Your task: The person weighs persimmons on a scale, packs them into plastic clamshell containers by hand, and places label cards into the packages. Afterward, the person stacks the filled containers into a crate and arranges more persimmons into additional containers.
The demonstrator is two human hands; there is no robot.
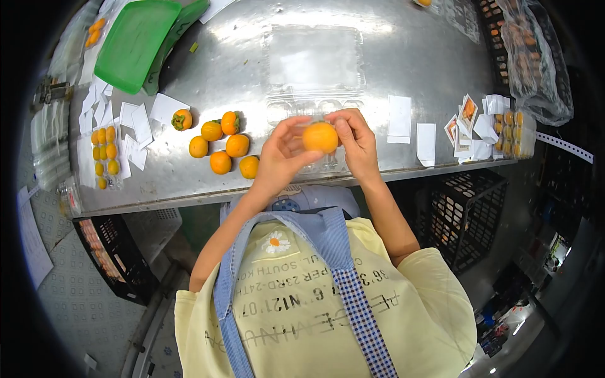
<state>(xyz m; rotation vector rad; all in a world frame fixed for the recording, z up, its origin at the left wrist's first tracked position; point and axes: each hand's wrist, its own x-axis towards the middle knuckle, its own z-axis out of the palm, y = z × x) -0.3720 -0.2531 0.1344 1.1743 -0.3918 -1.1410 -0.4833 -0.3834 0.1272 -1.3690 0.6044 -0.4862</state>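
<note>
An orange persimmon [320, 137] is held up in front of my chest, over the near part of the metal table. My left hand [283, 154] is closed around its left side, with the thumb below it. At its right edge, the thumb and bent fingers of my right hand [356, 142] grip it too. Behind and beneath the hands lies an open clear plastic clamshell box [315, 63], its flat lid spread away from me. The hands partly hide the moulded cups of the box. Several loose persimmons [237, 145] lie to the left of my left hand.
A green plastic basin [135, 44] stands at the back left. White paper slips [142, 124] lie left, more slips [426, 143] right. Filled fruit packs [106, 154] sit at the left end, another pack [515, 133] at the right. A black crate [465, 211] is below the table's right side.
</note>
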